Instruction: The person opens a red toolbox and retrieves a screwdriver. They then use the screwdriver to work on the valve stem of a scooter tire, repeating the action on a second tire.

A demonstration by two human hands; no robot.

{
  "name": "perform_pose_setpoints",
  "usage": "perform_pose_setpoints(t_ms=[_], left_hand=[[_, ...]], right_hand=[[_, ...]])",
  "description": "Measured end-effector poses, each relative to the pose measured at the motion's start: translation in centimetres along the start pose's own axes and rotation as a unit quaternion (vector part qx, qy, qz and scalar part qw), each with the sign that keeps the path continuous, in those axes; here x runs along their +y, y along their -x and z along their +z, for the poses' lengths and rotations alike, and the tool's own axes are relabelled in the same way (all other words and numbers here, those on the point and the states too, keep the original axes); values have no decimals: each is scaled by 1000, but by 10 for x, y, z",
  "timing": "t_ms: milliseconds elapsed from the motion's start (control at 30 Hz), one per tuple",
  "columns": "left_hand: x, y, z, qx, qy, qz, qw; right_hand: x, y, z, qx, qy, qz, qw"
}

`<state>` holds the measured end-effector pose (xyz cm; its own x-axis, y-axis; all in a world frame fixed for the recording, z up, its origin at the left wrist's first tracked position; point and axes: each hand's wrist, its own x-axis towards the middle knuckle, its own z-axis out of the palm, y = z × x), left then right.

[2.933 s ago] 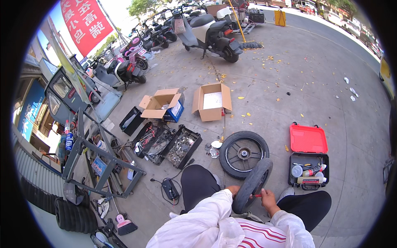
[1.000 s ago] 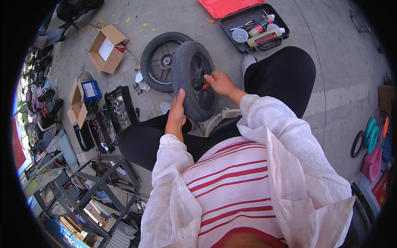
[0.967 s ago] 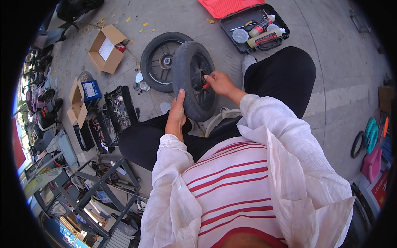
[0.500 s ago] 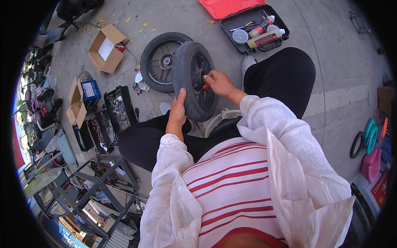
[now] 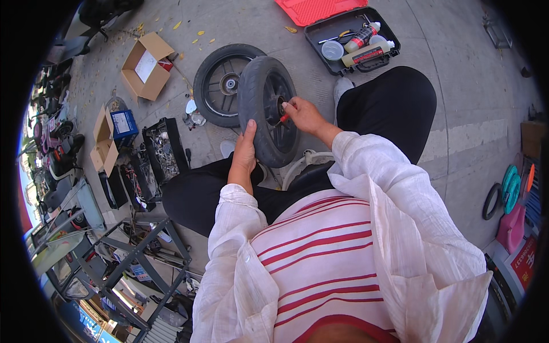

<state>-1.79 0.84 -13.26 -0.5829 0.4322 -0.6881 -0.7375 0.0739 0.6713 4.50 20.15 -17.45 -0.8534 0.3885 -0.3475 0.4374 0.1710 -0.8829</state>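
Observation:
A scooter wheel (image 5: 255, 108) with a worn black tyre and dark spokes stands upright, slightly tilted, between my knees. My left hand (image 5: 246, 150) grips the near left side of its tyre, the thumb along the tread and the other fingers mostly hidden. At the hub, my right hand (image 5: 306, 116) is closed round a small red-handled tool (image 5: 284, 118). The tool's working end is hidden by my fingers and the hub. Just behind and to the left, a second wheel (image 5: 210, 107) lies flat on the ground, its round metal hub showing.
An open black toolbox (image 5: 365, 67) with bottles and tubs lies ahead right. Cardboard boxes (image 5: 150, 86), a blue box (image 5: 124, 127) and a black tray of small metal parts (image 5: 163, 151) are at left. A metal frame (image 5: 143, 260) stands lower left. A pale ring-shaped part (image 5: 293, 173) sits beneath the wheel.
My right hand and the red handle have shifted very slightly at the hub. The held wheel and my left hand stay almost in place.

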Motion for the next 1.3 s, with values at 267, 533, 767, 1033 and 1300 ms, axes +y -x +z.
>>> perform_pose_setpoints(t_ms=[267, 533, 767, 1033, 1300], left_hand=[[2, -1, 0, -3, -1, 1, 1000], [2, -2, -1, -3, 2, 6, 1000], [3, -2, -1, 0, 2, 2, 1000], [2, -3, -2, 2, 0, 5, 1000], [4, -1, 1, 0, -3, 6, 1000]], right_hand=[[0, -1, 0, -2, 15, 3, 1000], [-1, -1, 1, -2, 19, 4, 1000], [-3, -1, 0, -2, 15, 14, 1000], [0, -2, 1, 0, 19, 5, 1000], [-4, 0, 0, -2, 15, -5, 1000]])
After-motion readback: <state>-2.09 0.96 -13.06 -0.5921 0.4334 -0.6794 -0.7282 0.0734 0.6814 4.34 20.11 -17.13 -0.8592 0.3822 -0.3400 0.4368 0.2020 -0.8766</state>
